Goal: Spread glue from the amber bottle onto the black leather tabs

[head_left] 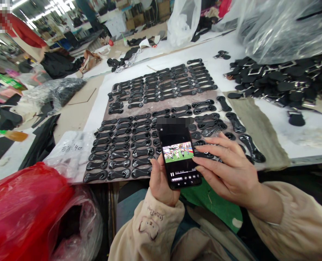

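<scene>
A black smartphone (177, 156) is upright in my left hand (162, 181), whose thumb shows at its left edge. On its screen a video of people on a green field is displayed. My right hand (228, 166) is at the phone's right edge with its fingers stretched out and slightly apart; whether the fingertips touch the phone I cannot tell. Behind the phone, rows of glossy black strap pieces (120, 154) with rounded ends lie on a brownish board (161, 105). The phone and my hands hide part of these rows.
A pile of black tabs with metal buckles (291, 78) lies at the right, below a clear plastic bag (288, 32). A red plastic bag (27, 206) fills the lower left. An orange glue bottle (16, 135) lies at the left. A person in red (25, 32) stands at the upper left.
</scene>
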